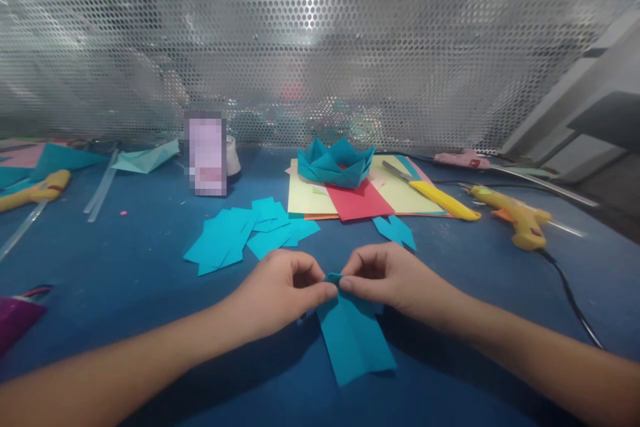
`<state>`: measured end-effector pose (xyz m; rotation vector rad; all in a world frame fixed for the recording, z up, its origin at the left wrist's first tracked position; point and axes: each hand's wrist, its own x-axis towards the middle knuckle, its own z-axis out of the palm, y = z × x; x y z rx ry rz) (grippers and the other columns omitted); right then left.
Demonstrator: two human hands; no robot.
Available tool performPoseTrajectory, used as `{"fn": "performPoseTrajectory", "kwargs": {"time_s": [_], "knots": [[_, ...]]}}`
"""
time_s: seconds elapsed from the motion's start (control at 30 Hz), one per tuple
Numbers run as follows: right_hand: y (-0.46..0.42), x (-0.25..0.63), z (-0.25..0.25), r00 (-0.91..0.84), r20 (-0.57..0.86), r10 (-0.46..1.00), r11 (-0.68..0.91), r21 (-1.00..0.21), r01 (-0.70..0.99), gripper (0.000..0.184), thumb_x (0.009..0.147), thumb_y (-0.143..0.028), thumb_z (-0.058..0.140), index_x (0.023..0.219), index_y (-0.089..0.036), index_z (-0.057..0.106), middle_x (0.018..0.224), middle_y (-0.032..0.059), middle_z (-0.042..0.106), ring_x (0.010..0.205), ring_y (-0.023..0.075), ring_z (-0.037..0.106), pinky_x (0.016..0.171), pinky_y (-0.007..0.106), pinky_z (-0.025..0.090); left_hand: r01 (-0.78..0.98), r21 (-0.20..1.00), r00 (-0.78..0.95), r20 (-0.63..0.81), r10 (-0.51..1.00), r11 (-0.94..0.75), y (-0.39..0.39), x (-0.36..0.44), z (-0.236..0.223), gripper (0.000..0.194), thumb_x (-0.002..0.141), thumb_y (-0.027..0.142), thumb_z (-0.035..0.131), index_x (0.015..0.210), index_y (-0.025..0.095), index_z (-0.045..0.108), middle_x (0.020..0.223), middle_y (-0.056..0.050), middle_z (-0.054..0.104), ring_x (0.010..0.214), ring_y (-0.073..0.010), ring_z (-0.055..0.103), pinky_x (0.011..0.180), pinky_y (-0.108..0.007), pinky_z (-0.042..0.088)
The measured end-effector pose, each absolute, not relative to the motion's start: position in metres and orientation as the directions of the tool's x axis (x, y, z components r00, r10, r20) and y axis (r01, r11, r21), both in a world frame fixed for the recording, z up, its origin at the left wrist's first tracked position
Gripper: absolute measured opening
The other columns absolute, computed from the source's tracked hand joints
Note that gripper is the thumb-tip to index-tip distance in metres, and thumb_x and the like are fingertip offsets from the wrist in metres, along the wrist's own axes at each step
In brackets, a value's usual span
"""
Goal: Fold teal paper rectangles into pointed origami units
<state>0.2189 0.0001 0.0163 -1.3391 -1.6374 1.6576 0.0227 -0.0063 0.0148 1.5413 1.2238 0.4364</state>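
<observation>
A teal sheet of paper [354, 337] with a lengthwise crease hangs between my two hands, its lower end spread toward me. My left hand [285, 285] pinches its top left edge between thumb and fingers. Close beside it, my right hand [383, 273] pinches the top right edge, where a small fold shows. Beyond the left hand lies a loose pile of cut teal paper pieces [225, 237]. A few small teal pieces [397, 231] lie past the right hand. Farther back sits a folded teal paper crown shape [336, 163] with pointed tips.
Under the crown shape are a red paper [361, 201] and a stack of coloured sheets [305, 200]. A yellow utility knife [445, 200] lies across them. To the right is a yellow glue gun [520, 215] with its cord. A blurred phone-like object [207, 155] stands before a perforated metal panel [300, 27].
</observation>
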Motion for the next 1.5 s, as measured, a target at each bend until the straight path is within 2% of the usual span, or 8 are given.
{"fn": "performPoseTrajectory", "kwargs": {"time_s": [0.37, 0.57, 0.7, 0.77, 0.97, 1.17, 1.33, 1.5], "knots": [[0.0, 0.217, 0.011, -0.501, -0.255, 0.827, -0.118, -0.95, 0.289, 0.03, 0.068, -0.04, 0.074, 0.067, -0.015, 0.058, 0.058, -0.003, 0.052, 0.052, 0.007, 0.041, 0.049, 0.021, 0.032, 0.466, 0.885, 0.394, -0.225, 0.891, 0.018, -0.009, 0.023, 0.013, 0.019, 0.07, 0.034, 0.063, 0.073, 0.015, 0.06, 0.057, 0.004, 0.049, 0.052, -0.0094, 0.042, 0.046, -0.02, 0.032], [-0.009, 0.211, 0.014, -0.514, -0.096, 0.852, -0.005, -0.984, 0.175, 0.024, 0.071, -0.036, 0.071, 0.076, -0.017, 0.057, 0.065, -0.0028, 0.054, 0.057, 0.0087, 0.047, 0.053, 0.021, 0.038, 0.484, 0.873, 0.422, -0.179, 0.889, -0.054, -0.014, 0.025, 0.012, 0.01, 0.069, 0.025, 0.06, 0.068, 0.016, 0.06, 0.053, 0.006, 0.043, 0.05, -0.0079, 0.035, 0.044, -0.018, 0.027], [-0.013, 0.21, 0.013, -0.512, -0.015, 0.859, 0.11, -0.971, 0.213, 0.015, 0.076, -0.031, 0.066, 0.075, -0.017, 0.059, 0.068, -0.0008, 0.057, 0.06, 0.0097, 0.048, 0.055, 0.022, 0.039, 0.513, 0.849, 0.436, -0.13, 0.89, -0.127, -0.017, 0.027, 0.012, 0.01, 0.069, 0.024, 0.06, 0.064, 0.015, 0.061, 0.05, 0.007, 0.041, 0.048, -0.0073, 0.034, 0.044, -0.017, 0.026], [-0.013, 0.211, 0.013, -0.507, -0.02, 0.862, 0.113, -0.967, 0.23, 0.018, 0.078, -0.033, 0.064, 0.074, -0.017, 0.059, 0.067, -0.0006, 0.056, 0.06, 0.0098, 0.048, 0.055, 0.022, 0.039, 0.526, 0.838, 0.432, -0.118, 0.894, -0.144, -0.018, 0.028, 0.011, 0.012, 0.07, 0.026, 0.061, 0.064, 0.015, 0.061, 0.05, 0.007, 0.042, 0.048, -0.0073, 0.035, 0.044, -0.017, 0.026], [-0.008, 0.212, 0.018, -0.475, -0.145, 0.868, -0.032, -0.971, 0.238, 0.037, 0.076, -0.05, 0.065, 0.065, -0.017, 0.055, 0.056, -0.0044, 0.047, 0.052, 0.0079, 0.039, 0.05, 0.022, 0.033, 0.536, 0.831, 0.438, -0.123, 0.89, -0.149, -0.021, 0.028, 0.009, 0.015, 0.071, 0.029, 0.063, 0.064, 0.016, 0.06, 0.052, 0.006, 0.045, 0.049, -0.0076, 0.038, 0.045, -0.018, 0.027], [-0.006, 0.214, 0.02, -0.477, -0.137, 0.868, -0.033, -0.975, 0.219, 0.047, 0.077, -0.063, 0.059, 0.07, -0.016, 0.059, 0.062, -0.0016, 0.053, 0.056, 0.009, 0.043, 0.053, 0.022, 0.037, 0.482, 0.876, 0.395, -0.22, 0.892, 0.003, -0.021, 0.028, 0.013, 0.018, 0.07, 0.034, 0.065, 0.069, 0.016, 0.061, 0.053, 0.005, 0.049, 0.049, -0.0084, 0.04, 0.045, -0.019, 0.031], [-0.007, 0.213, 0.018, -0.512, -0.142, 0.847, -0.024, -0.973, 0.231, 0.043, 0.069, -0.058, 0.07, 0.073, -0.017, 0.058, 0.065, -0.0019, 0.054, 0.06, 0.0101, 0.045, 0.056, 0.023, 0.038, 0.429, 0.901, 0.393, -0.247, 0.886, 0.061, -0.02, 0.029, 0.016, 0.017, 0.07, 0.031, 0.064, 0.066, 0.015, 0.059, 0.052, 0.005, 0.048, 0.047, -0.0076, 0.039, 0.044, -0.019, 0.03], [-0.007, 0.213, 0.016, -0.493, -0.116, 0.862, 0.032, -0.959, 0.282, 0.042, 0.074, -0.057, 0.065, 0.068, -0.016, 0.059, 0.062, -0.0018, 0.051, 0.059, 0.0105, 0.042, 0.055, 0.024, 0.036, 0.472, 0.881, 0.402, -0.214, 0.89, -0.002, -0.021, 0.028, 0.014, 0.018, 0.071, 0.031, 0.065, 0.063, 0.016, 0.059, 0.054, 0.004, 0.051, 0.05, -0.0085, 0.041, 0.045, -0.019, 0.03]]}}
